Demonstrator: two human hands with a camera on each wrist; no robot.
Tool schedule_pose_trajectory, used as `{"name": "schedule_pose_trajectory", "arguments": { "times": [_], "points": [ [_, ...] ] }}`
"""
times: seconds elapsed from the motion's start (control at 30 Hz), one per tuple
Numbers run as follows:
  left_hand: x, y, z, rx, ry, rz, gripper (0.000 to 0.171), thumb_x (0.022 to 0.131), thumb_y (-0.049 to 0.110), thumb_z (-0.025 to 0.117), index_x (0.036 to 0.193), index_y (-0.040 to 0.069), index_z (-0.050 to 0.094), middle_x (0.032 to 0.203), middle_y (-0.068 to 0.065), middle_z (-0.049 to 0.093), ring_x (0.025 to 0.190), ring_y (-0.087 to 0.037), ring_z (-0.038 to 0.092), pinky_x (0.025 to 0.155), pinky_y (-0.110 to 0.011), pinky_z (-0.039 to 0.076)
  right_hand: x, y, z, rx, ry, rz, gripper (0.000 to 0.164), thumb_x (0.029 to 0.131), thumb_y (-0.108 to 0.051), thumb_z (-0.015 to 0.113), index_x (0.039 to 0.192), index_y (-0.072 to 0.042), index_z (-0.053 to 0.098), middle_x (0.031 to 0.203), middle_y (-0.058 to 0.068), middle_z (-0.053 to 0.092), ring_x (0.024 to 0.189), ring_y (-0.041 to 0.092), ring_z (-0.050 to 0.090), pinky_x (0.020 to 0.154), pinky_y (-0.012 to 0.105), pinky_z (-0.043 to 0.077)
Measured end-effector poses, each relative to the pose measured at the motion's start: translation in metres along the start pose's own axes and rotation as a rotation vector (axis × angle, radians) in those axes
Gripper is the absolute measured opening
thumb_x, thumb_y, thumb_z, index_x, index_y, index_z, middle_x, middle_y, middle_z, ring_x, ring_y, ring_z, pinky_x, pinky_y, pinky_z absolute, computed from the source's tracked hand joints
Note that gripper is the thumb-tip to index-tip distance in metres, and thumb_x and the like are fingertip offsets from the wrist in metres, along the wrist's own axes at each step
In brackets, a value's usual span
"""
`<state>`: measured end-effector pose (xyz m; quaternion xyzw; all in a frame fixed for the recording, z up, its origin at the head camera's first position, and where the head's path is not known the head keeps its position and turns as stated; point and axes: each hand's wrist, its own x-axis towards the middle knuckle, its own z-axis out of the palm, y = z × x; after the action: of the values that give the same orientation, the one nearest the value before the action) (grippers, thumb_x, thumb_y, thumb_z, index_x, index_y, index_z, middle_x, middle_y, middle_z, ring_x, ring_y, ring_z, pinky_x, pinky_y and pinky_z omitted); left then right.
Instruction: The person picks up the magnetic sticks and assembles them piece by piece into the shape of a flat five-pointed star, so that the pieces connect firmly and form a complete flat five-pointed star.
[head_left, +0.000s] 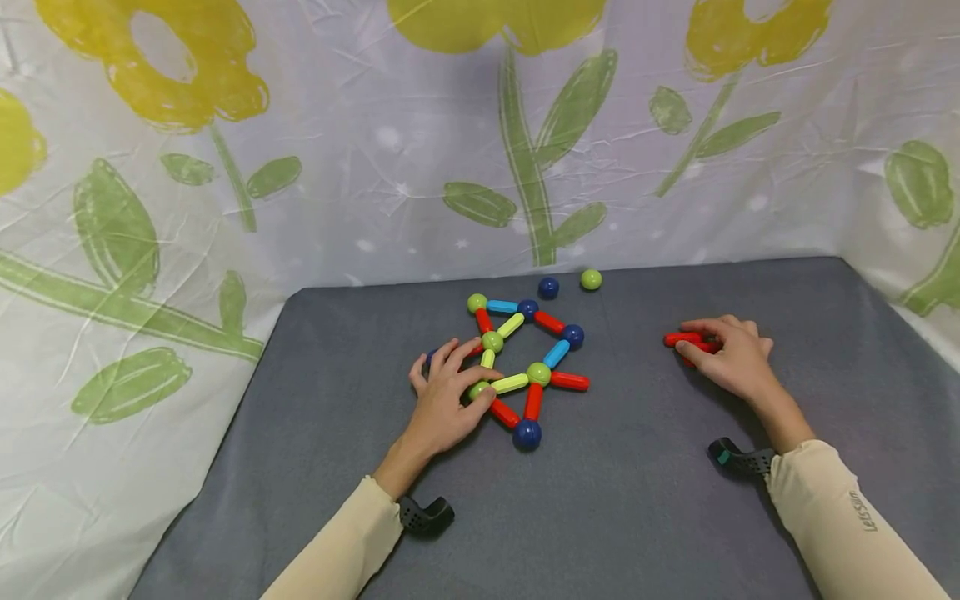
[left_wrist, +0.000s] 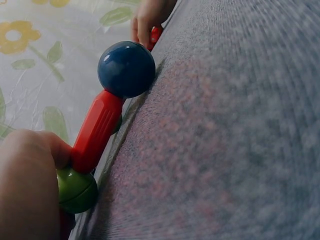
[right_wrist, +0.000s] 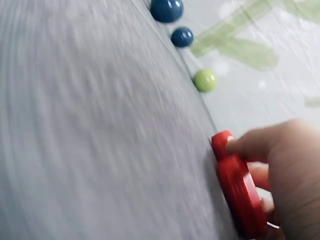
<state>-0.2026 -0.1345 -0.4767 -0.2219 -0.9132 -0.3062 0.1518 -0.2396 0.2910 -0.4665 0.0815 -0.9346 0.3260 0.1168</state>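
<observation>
A flat figure of magnetic rods and balls lies on the grey table [head_left: 615, 500], with red, blue and lime rods joined at green and dark blue balls. My left hand [head_left: 447, 400] is spread over its left side, with thumb and index finger around a green ball [head_left: 478, 389]. From that ball a red rod [left_wrist: 97, 131] runs to a dark blue ball [left_wrist: 126, 69]. Off to the right, my right hand [head_left: 738, 358] grips red magnetic rods [right_wrist: 242, 195] low over the table. A lone red rod [head_left: 570, 381] sticks out rightward from another green ball [head_left: 538, 373].
Beyond the figure, a loose dark blue ball [head_left: 548, 287] and a loose green ball [head_left: 591, 279] sit near the table's back edge. Another dark blue ball [head_left: 431, 357] is partly hidden by my left fingers. A flowered white sheet [head_left: 360, 167] hangs behind the table.
</observation>
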Motion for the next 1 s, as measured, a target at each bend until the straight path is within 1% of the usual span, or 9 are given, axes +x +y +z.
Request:
{"name": "schedule_pose_trajectory", "arguments": {
  "times": [0.07, 0.17, 0.27, 0.37, 0.47, 0.57, 0.73, 0.8, 1.0],
  "points": [
    [0.0, 0.0, 0.0, 0.001, -0.003, 0.001, 0.02, 0.096, 0.027, 0.061, 0.105, 0.028, 0.078, 0.156, -0.008, 0.048, 0.148, -0.043, 0.033, 0.111, -0.075, 0.001, 0.002, -0.003, 0.004, -0.02, 0.026, -0.031, 0.033, 0.093, -0.023, 0.071, 0.121, -0.004, 0.071, 0.114, 0.025, 0.064, 0.097, 0.038, 0.042, 0.083, 0.064, 0.017],
    [0.001, 0.001, 0.0, 0.0, -0.008, -0.002, 0.02, 0.096, 0.027, 0.061, 0.105, 0.028, 0.078, 0.157, -0.007, 0.048, 0.148, -0.042, 0.032, 0.111, -0.074, 0.001, 0.003, -0.008, 0.01, -0.064, 0.071, -0.098, 0.027, 0.089, -0.017, 0.075, 0.113, -0.005, 0.075, 0.106, 0.023, 0.067, 0.093, 0.038, 0.043, 0.081, 0.065, 0.017],
    [0.001, 0.001, 0.0, -0.003, -0.001, 0.001, 0.019, 0.095, 0.027, 0.062, 0.105, 0.027, 0.078, 0.156, -0.008, 0.048, 0.148, -0.042, 0.032, 0.111, -0.074, 0.001, 0.003, -0.017, 0.015, -0.099, 0.101, -0.164, 0.023, 0.086, -0.015, 0.078, 0.108, -0.007, 0.077, 0.098, 0.02, 0.069, 0.089, 0.036, 0.043, 0.08, 0.062, 0.018],
    [0.001, 0.0, 0.0, -0.004, 0.008, 0.009, 0.019, 0.095, 0.026, 0.062, 0.104, 0.027, 0.079, 0.156, -0.008, 0.049, 0.147, -0.043, 0.033, 0.11, -0.075, 0.002, 0.002, -0.029, 0.021, -0.109, 0.097, -0.21, 0.021, 0.085, -0.015, 0.081, 0.105, -0.008, 0.079, 0.094, 0.017, 0.069, 0.087, 0.032, 0.043, 0.08, 0.057, 0.017],
    [0.001, -0.001, 0.0, -0.005, 0.007, 0.01, 0.019, 0.095, 0.027, 0.062, 0.104, 0.028, 0.079, 0.155, -0.008, 0.049, 0.147, -0.043, 0.033, 0.11, -0.075, 0.002, 0.0, -0.041, 0.029, -0.11, 0.074, -0.237, 0.021, 0.085, -0.016, 0.082, 0.105, -0.009, 0.08, 0.094, 0.013, 0.07, 0.085, 0.028, 0.044, 0.078, 0.052, 0.017],
    [0.0, -0.001, 0.0, -0.007, 0.001, 0.003, 0.019, 0.096, 0.027, 0.062, 0.105, 0.028, 0.079, 0.156, -0.008, 0.049, 0.148, -0.042, 0.032, 0.111, -0.075, 0.002, -0.002, -0.05, 0.039, -0.096, 0.052, -0.255, 0.021, 0.085, -0.017, 0.082, 0.105, -0.01, 0.08, 0.094, 0.01, 0.072, 0.084, 0.024, 0.044, 0.077, 0.047, 0.017],
    [-0.001, -0.002, 0.001, -0.008, -0.008, -0.007, 0.02, 0.096, 0.028, 0.062, 0.105, 0.027, 0.079, 0.155, -0.007, 0.05, 0.148, -0.041, 0.032, 0.111, -0.074, 0.001, -0.007, -0.063, 0.052, -0.092, 0.051, -0.257, 0.024, 0.084, -0.021, 0.084, 0.105, -0.01, 0.08, 0.094, 0.008, 0.074, 0.082, 0.021, 0.046, 0.079, 0.047, 0.02],
    [-0.001, -0.002, 0.001, -0.008, -0.013, -0.003, 0.02, 0.096, 0.028, 0.061, 0.105, 0.027, 0.079, 0.156, -0.007, 0.049, 0.148, -0.041, 0.032, 0.111, -0.075, 0.001, -0.009, -0.067, 0.056, -0.078, 0.054, -0.254, 0.025, 0.083, -0.021, 0.085, 0.105, -0.009, 0.08, 0.092, 0.007, 0.074, 0.082, 0.02, 0.047, 0.079, 0.046, 0.02],
    [0.0, -0.001, 0.001, -0.02, -0.036, 0.031, 0.02, 0.098, 0.033, 0.061, 0.107, 0.028, 0.079, 0.156, -0.008, 0.049, 0.149, -0.042, 0.032, 0.111, -0.075, 0.001, -0.013, -0.074, 0.065, 0.01, 0.059, -0.247, 0.026, 0.083, -0.02, 0.085, 0.104, -0.007, 0.079, 0.086, 0.005, 0.073, 0.078, 0.018, 0.049, 0.077, 0.04, 0.02]
  ]
}}
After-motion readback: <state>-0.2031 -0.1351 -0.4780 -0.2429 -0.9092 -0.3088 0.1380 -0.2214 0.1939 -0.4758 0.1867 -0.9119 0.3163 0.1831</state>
